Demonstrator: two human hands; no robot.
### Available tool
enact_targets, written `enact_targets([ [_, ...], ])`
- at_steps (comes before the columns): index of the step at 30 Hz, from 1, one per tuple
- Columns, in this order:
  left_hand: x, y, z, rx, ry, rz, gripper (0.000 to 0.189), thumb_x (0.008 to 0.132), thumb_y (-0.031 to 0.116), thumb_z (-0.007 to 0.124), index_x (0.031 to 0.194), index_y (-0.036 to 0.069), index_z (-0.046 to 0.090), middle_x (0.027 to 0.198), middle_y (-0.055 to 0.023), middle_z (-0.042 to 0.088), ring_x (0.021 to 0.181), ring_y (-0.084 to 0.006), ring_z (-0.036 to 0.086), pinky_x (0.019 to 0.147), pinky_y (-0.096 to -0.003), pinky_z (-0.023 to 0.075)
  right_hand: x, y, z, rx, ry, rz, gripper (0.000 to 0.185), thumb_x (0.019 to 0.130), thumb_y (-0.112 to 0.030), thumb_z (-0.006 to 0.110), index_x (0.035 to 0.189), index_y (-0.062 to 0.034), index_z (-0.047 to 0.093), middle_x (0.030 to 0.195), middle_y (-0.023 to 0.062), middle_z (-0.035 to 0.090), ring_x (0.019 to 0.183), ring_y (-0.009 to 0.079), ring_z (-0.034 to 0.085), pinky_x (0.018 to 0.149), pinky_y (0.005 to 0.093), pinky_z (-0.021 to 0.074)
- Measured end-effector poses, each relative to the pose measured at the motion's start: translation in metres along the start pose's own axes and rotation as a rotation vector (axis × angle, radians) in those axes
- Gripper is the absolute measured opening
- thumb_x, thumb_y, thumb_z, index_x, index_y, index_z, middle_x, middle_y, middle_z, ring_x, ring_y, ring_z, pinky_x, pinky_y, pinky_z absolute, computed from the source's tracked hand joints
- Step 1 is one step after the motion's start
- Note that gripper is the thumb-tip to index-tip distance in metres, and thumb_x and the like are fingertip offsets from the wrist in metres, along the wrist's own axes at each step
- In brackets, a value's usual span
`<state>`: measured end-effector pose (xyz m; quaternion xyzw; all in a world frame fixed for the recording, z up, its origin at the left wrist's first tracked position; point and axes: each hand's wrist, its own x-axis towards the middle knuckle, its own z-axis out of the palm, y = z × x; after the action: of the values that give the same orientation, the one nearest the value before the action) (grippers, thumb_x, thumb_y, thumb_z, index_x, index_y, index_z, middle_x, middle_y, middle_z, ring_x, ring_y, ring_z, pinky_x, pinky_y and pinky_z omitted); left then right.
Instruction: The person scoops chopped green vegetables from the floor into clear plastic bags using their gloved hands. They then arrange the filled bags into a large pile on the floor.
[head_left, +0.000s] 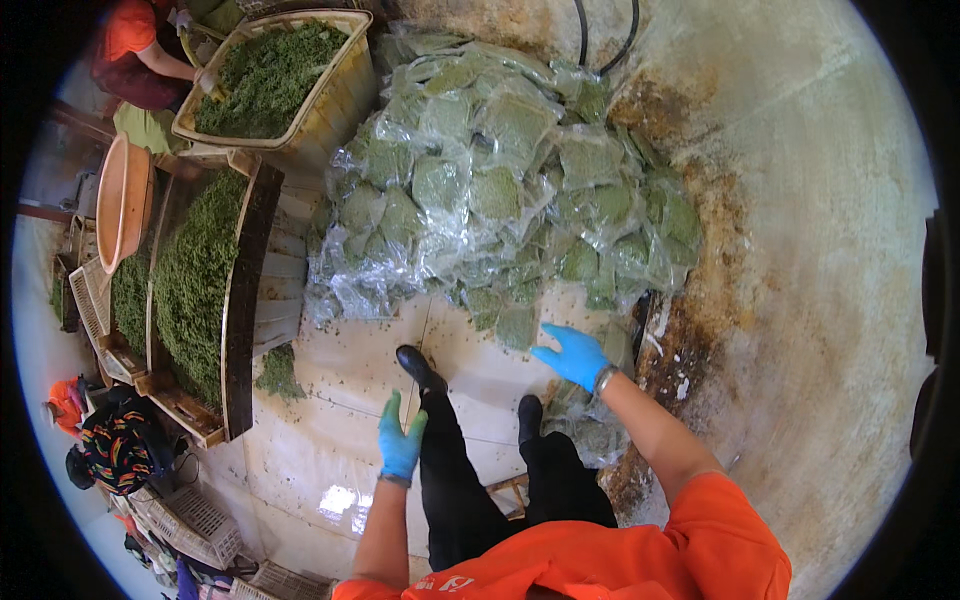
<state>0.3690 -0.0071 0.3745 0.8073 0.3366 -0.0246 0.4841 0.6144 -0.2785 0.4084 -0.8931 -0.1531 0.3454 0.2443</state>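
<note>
My left hand (400, 442), in a blue glove with greenish fingertips, hangs over the tiled floor beside my left leg. Its thumb stands apart from the fingers and it holds nothing. Also blue-gloved, my right hand (574, 355) reaches forward with spread fingers, nothing in its grasp. Just ahead of it lies the near edge of a large heap of clear plastic bags (496, 191) filled with small green produce. More filled bags (585, 431) lie below my right forearm, along the wall. Whether the right hand touches a bag, I cannot tell.
A wooden-framed bin (238, 300) of green produce stands left, with an orange basin (122, 202) at its far end. Beyond, a co-worker (146, 56) reaches into a yellowish tub (330, 97) of greens. Spilled greens (280, 373) lie on the floor. The stained wall (810, 262) rises right.
</note>
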Motion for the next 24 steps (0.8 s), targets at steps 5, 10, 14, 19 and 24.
enact_targets([
  [5,0.2,0.058,0.0,0.055,-0.043,0.267,0.067,0.085,0.035,0.064,0.136,-0.002,0.04,0.136,-0.0262,0.042,0.129,-0.0387,0.038,0.106,-0.0422,0.0308,0.113,-0.043,-0.05,-0.127,0.135,-0.091,0.076,0.081,-0.059,0.056,0.132,-0.0033,0.047,0.122,0.0254,0.055,0.112,0.0389,0.054,0.095,0.0427,0.0429],
  [10,0.378,0.13,0.033,-0.002,-0.034,0.416,0.073,0.084,0.04,0.064,0.136,-0.003,0.038,0.135,-0.0288,0.042,0.126,-0.0404,0.04,0.106,-0.0424,0.0313,0.213,-0.044,-0.109,0.079,0.176,0.072,0.078,0.082,-0.059,0.055,0.132,0.0007,0.046,0.124,0.027,0.053,0.115,0.0378,0.053,0.097,0.0414,0.0419],
  [14,0.477,0.152,0.062,0.045,-0.062,0.412,0.071,0.086,0.039,0.061,0.136,-0.005,0.037,0.138,-0.0268,0.04,0.13,-0.0362,0.038,0.107,-0.0373,0.0302,0.31,-0.035,-0.153,0.121,0.328,0.087,0.075,0.083,-0.057,0.055,0.129,0.0028,0.049,0.123,0.0264,0.055,0.115,0.0374,0.053,0.096,0.0411,0.0417],
  [19,0.591,0.179,0.098,0.164,0.017,0.527,0.08,0.084,0.053,0.057,0.136,-0.005,0.038,0.135,-0.0281,0.043,0.126,-0.0406,0.041,0.105,-0.0399,0.0332,0.424,-0.038,-0.226,0.074,0.375,-0.107,0.077,0.084,-0.062,0.048,0.127,0.0021,0.05,0.125,0.0256,0.053,0.117,0.0395,0.05,0.099,0.0422,0.0399],
  [24,0.704,0.167,0.134,0.108,0.102,0.532,0.071,0.086,0.055,0.052,0.137,0.006,0.042,0.131,-0.0259,0.048,0.12,-0.037,0.049,0.099,-0.0386,0.0379,0.567,0.034,-0.216,-0.094,0.475,-0.069,0.076,0.085,-0.064,0.043,0.126,0.0,0.053,0.125,0.0251,0.053,0.116,0.0387,0.051,0.099,0.0419,0.0396],
])
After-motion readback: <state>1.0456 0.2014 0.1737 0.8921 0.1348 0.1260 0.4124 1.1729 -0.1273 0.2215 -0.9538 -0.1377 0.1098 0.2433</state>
